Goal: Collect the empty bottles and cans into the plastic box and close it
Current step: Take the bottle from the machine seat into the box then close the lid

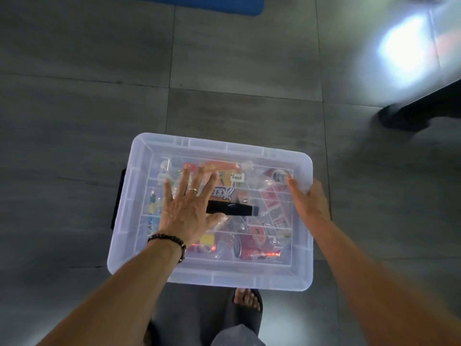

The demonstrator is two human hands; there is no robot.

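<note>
A clear plastic box stands on the grey tiled floor with its translucent lid (pixel 224 146) lying on top. Through the lid I see several bottles and cans: an orange-labelled bottle (pixel 223 189), a red can (pixel 273 208) and another red can (pixel 252 250) near the front. My left hand (pixel 185 208) lies flat on the lid's left half, fingers spread, next to the black handle (pixel 233 211) in the lid's middle. My right hand (pixel 309 201) rests at the lid's right edge, fingers curled over the rim. A black latch (pixel 118 198) shows on the box's left side.
My sandalled foot (pixel 247 303) stands just in front of the box. A blue mat edge (pixel 212 2) lies at the far top. A dark furniture leg with a round foot (pixel 404 118) stands at the right, beside a bright glare on the floor.
</note>
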